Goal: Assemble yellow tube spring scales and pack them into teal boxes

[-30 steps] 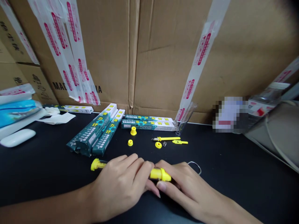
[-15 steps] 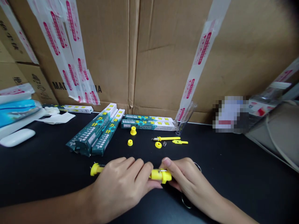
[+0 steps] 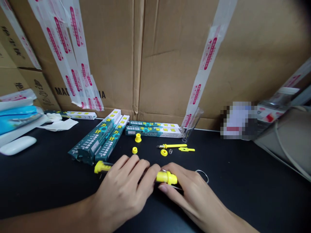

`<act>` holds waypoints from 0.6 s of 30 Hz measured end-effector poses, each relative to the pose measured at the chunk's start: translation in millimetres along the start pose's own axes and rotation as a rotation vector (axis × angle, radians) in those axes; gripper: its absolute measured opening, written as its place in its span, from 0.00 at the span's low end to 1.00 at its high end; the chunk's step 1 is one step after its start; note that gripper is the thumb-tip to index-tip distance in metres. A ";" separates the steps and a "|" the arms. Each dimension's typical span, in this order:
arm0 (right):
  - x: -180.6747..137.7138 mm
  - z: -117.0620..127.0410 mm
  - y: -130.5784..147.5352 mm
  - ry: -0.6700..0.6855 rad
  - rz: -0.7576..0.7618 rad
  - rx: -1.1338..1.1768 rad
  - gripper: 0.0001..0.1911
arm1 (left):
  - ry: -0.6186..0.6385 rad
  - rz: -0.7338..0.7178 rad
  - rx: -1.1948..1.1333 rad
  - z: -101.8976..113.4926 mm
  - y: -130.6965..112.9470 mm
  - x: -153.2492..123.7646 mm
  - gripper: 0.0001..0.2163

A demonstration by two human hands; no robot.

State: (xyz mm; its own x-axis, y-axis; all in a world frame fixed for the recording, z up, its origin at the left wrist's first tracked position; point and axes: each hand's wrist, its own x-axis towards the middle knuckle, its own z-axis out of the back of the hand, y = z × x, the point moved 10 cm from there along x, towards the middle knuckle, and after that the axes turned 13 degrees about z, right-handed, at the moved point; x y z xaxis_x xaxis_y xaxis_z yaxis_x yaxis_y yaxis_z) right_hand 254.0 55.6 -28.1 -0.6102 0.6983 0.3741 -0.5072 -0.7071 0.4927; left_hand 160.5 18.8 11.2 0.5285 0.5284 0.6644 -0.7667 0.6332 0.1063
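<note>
My left hand (image 3: 131,187) is closed around the middle of a tubular spring scale (image 3: 161,176) with a clear body and yellow ends, lying roughly level above the black table. One yellow end pokes out left of the fist, the other out to the right. Beside that right end, my right hand (image 3: 191,184) is closed on a bent wire loop (image 3: 202,175); thumb and forefinger straddle the yellow tip. My palms hide part of the scale and wire. Beyond the hands lie a yellow collar (image 3: 138,138), a small yellow cap (image 3: 134,150) and a yellow ring (image 3: 164,152).
Near the ring are a small coil spring (image 3: 170,151), a yellow rod with metal tip (image 3: 173,146) and a flat yellow piece (image 3: 187,149). Several green-white boxes (image 3: 97,139) and a clear tube (image 3: 193,124) stand before the cardboard (image 3: 170,64). A bottle (image 3: 269,113) is right.
My right thumb has moved from above the scale's right end to below it, and the wire has turned with the hand. The left hand keeps its hold.
</note>
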 end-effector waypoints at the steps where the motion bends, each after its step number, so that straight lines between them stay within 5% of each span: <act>1: 0.4 3.4 3.5 -0.030 0.031 -0.059 0.13 | 0.003 0.011 0.002 -1.1 1.4 -0.3 0.10; 5: 0.9 15.8 21.7 -0.133 0.175 -0.247 0.13 | -0.006 0.020 0.031 -0.7 2.5 -0.5 0.12; 18: -0.4 20.4 41.0 -0.134 0.315 -0.343 0.18 | -0.023 0.018 0.043 2.9 1.1 2.4 0.13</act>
State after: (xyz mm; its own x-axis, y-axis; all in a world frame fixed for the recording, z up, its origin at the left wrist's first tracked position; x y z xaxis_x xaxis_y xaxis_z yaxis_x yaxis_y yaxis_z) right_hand 245.9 28.6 8.0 -0.6941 0.4362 0.5727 -0.4953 -0.8666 0.0596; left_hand 159.9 19.1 15.0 0.5060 0.5262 0.6835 -0.7913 0.5986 0.1249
